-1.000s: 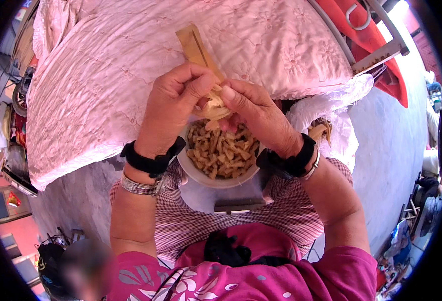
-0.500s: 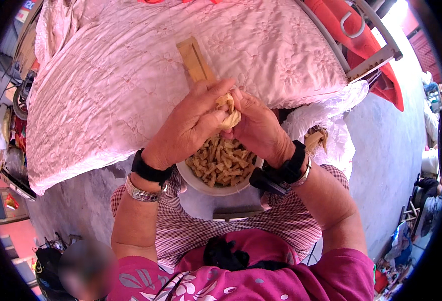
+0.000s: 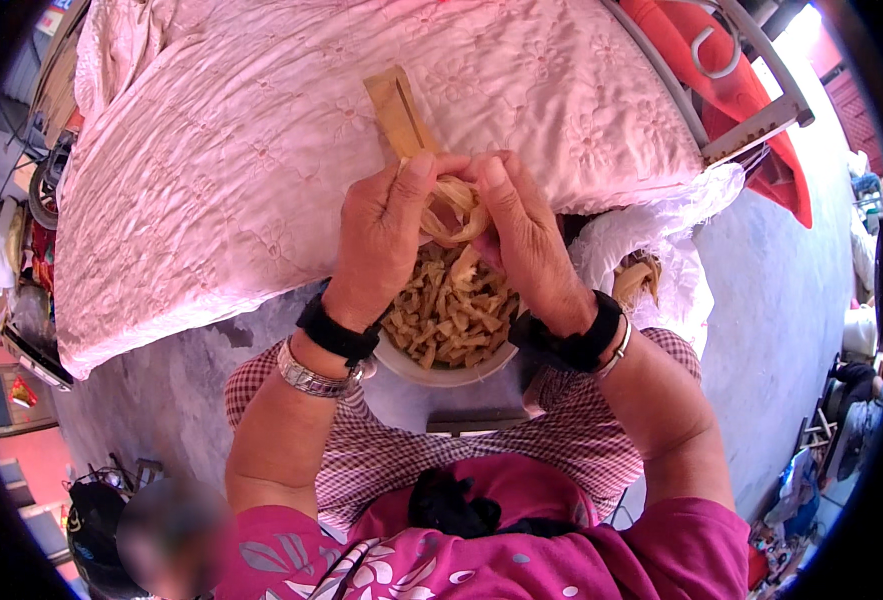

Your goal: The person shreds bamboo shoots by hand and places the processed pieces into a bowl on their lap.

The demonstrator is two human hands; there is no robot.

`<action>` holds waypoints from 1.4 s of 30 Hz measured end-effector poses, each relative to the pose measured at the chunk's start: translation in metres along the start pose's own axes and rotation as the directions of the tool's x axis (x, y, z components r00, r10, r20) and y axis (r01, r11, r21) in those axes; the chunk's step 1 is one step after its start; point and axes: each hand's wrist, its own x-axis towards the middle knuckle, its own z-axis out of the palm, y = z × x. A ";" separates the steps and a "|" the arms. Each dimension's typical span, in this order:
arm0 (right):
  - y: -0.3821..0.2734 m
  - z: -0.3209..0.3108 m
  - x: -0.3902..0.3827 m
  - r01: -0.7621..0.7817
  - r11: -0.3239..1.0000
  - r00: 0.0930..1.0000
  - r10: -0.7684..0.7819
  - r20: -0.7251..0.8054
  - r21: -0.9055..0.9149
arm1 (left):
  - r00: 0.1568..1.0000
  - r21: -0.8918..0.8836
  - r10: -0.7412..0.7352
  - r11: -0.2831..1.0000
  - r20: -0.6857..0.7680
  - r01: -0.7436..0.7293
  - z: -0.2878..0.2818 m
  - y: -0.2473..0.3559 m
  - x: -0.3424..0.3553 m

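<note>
My left hand [image 3: 379, 228] and my right hand [image 3: 533, 238] meet above a round pale bowl [image 3: 445, 377]. Between them they pinch a pale yellow, thin and pliable strip [image 3: 451, 238], bent into an open loop. Thumbs press on it from above, and some fingertips are hidden behind it. Many short tan twisted pieces [image 3: 448, 325] fill the bowl, which sits between my knees. Just beyond my left fingers, a flat tan rectangular strip [image 3: 397, 108] with a dark lengthwise line lies on the pink quilted cover [image 3: 231, 190].
Right of the bowl stands a white plastic sack [image 3: 689, 255] with brown dry bits [image 3: 638, 280] inside. A metal frame [image 3: 761, 130] with red cloth [image 3: 661, 45] is at the far right. A person with a blurred head [image 3: 173, 540] is at the lower left, above the grey floor [image 3: 771, 300].
The yellow strip was bunched up between my hands; now it is spread into a wider loop. My hands have moved slightly apart, with both thumbs raised on top.
</note>
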 end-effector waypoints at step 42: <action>0.000 -0.005 -0.004 0.054 0.970 0.981 -0.007 0.196 -0.236 | 0.961 -0.283 -0.276 0.919 0.032 0.274 -0.015 0.002 0.000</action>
